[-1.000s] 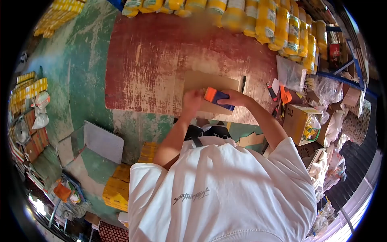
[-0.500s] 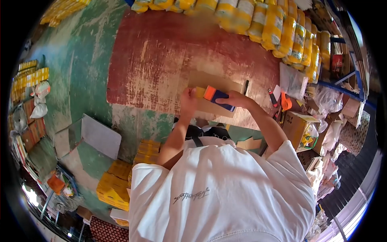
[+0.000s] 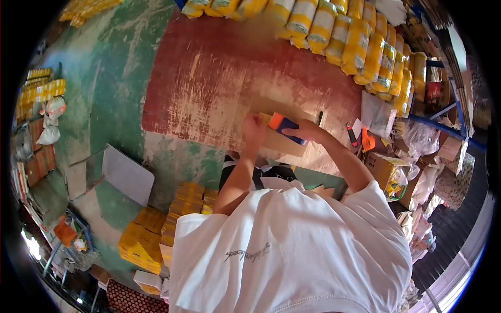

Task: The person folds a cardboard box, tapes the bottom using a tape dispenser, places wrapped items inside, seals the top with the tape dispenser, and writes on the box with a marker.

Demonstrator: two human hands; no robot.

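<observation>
My right hand [image 3: 307, 130] grips a dark blue box with an orange end [image 3: 276, 121], holding it tilted over a flat brown cardboard sheet [image 3: 284, 144] on the table. A short yellow piece [image 3: 265, 118] spans the gap between the orange end and my left hand [image 3: 253, 128]. The fingers of my left hand are closed at that yellow piece; whether it is tape or card I cannot tell. On the cardboard's right edge lies a thin black object [image 3: 320, 117].
Yellow-wrapped packages [image 3: 356, 47] are piled along the far right edge of the worn red table [image 3: 209, 68]. A red and black cutter-like tool [image 3: 351, 134] and an orange tool [image 3: 368, 141] lie to the right. An open carton [image 3: 383, 169] stands nearby; yellow boxes [image 3: 141, 240] sit at lower left.
The view has shifted slightly. Less of the yellow piece shows between my left hand and the orange end. Both hands stay over the cardboard.
</observation>
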